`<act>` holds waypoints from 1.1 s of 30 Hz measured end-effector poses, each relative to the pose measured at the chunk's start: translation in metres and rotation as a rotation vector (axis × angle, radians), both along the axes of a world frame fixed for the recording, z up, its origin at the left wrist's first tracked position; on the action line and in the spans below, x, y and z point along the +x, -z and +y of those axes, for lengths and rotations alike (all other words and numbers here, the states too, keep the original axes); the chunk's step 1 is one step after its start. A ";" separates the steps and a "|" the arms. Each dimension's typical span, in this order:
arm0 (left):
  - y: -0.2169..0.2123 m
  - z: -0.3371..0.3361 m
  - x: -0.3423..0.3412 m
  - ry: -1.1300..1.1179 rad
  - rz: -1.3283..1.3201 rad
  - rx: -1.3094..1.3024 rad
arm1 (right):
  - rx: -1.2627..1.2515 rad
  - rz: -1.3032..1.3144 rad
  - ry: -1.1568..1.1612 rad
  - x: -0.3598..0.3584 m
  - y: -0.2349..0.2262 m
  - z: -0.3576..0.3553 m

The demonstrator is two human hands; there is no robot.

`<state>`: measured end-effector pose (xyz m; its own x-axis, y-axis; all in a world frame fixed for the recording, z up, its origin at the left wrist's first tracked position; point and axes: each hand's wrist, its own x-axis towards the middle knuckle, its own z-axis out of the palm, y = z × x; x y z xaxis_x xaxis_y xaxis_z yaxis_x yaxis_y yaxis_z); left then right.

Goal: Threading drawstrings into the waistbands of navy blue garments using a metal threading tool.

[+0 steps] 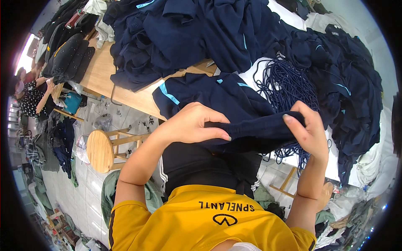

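Observation:
A navy garment (217, 94) with light blue trim lies over the table's near edge, its waistband (257, 127) stretched between my hands. My left hand (190, 123) pinches one end of the band between thumb and fingers. At the other end, my right hand (309, 129) grips the band with the thumb on top. The band's gathered edge faces up, and dark cloth hangs below it. Just beyond my right hand lies a tangled heap of navy cords (289, 85), some strands dangling off the table edge.
A large pile of navy garments (180, 35) covers the far table; another heap (351, 92) spreads at the right. The wooden tabletop (100, 75) shows at left. A round wooden stool (100, 150) stands on the tiled floor. Another person (31, 98) is at the far left.

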<state>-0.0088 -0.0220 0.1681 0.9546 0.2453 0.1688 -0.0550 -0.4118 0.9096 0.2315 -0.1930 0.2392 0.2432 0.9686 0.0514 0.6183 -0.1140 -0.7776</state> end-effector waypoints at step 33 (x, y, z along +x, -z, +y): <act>-0.033 -0.015 0.034 -0.313 -0.516 0.986 | 0.533 -0.176 -0.112 -0.037 0.047 0.012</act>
